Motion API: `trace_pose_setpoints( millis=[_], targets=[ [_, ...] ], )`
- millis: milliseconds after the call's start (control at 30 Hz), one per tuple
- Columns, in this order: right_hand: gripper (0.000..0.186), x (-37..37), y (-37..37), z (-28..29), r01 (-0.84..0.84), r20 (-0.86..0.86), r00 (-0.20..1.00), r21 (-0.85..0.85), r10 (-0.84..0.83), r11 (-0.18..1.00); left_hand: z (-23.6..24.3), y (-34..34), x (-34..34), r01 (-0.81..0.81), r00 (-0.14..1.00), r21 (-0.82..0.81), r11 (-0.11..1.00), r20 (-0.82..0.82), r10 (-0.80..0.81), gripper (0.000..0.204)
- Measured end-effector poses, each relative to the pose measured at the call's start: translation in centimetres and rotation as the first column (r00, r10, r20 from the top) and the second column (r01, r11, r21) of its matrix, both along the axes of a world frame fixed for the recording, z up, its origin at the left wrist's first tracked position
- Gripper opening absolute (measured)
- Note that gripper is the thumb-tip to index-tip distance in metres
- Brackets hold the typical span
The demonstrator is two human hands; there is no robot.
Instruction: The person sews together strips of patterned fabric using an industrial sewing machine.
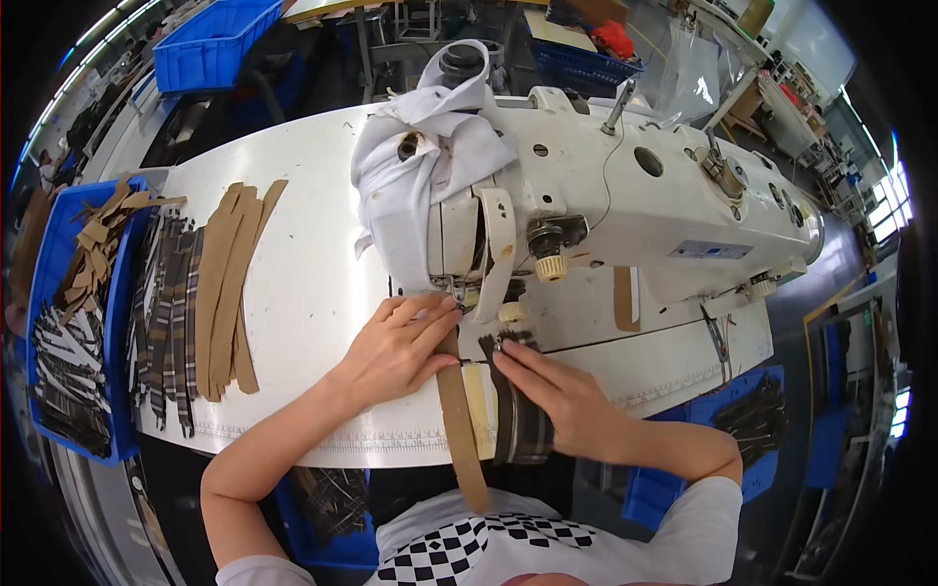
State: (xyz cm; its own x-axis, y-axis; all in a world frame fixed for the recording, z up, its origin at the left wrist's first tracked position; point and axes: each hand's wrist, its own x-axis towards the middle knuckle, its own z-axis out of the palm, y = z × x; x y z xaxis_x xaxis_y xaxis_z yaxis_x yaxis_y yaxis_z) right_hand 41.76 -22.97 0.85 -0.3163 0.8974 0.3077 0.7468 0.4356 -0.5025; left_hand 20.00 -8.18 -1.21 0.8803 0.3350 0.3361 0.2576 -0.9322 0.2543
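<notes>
My left hand (396, 350) is at the needle area of a white sewing machine (586, 186), fingers bent and pinching the top of a tan fabric strip (459, 420). The strip runs down over the table's front edge toward my lap. Just right of it, my right hand (559, 398) grips a dark plaid fabric piece (525, 425), its fingertips near the upper end; my thumb is hidden. A narrow pale yellow strip (480, 396) shows on the table between the two fabrics. White cloth (396, 181) is wrapped round the machine's head. My left fingers cover the stitching point.
Left on the white table (313, 244) lie tan strips (230, 293) and plaid strips (171, 313), beside a blue bin (122, 371) of strips. Small scissors (716, 337) and a tan piece (625, 298) lie right. Blue bins (332, 537) with dark strips stand below the front edge.
</notes>
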Motion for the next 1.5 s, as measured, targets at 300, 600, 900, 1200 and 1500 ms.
trace_pose_setpoints(
  millis=[300,600,900,1200,1500],
  targets=[
    [0.044,-3.0,2.3,2.2,-0.088,0.229,0.973,0.327,0.012,0.941,-1.2,0.6,-0.1,-0.001,0.987,0.019,1.0,0.163,-0.002,0.039],
    [0.034,-1.4,5.5,-4.5,-0.085,0.322,0.943,0.468,-0.08,0.88,-0.9,0.5,-0.2,0.028,0.989,-0.048,0.998,0.147,-0.021,0.04],
    [0.034,-1.2,6.6,-4.6,-0.089,0.323,0.94,0.547,-0.112,0.833,-1.0,0.9,0.3,0.013,0.991,-0.031,0.999,0.137,-0.008,0.038],
    [0.04,-2.4,6.2,-3.5,0.066,0.221,0.963,0.351,-0.151,0.934,-0.3,0.5,-0.9,0.042,0.973,-0.083,0.996,0.228,-0.022,0.035],
    [0.032,-1.4,6.8,-3.8,0.123,0.029,0.987,0.478,-0.156,0.869,0.5,9.3,-25.4,-0.96,0.209,0.187,0.207,-0.01,0.978,0.016]
  ],
)
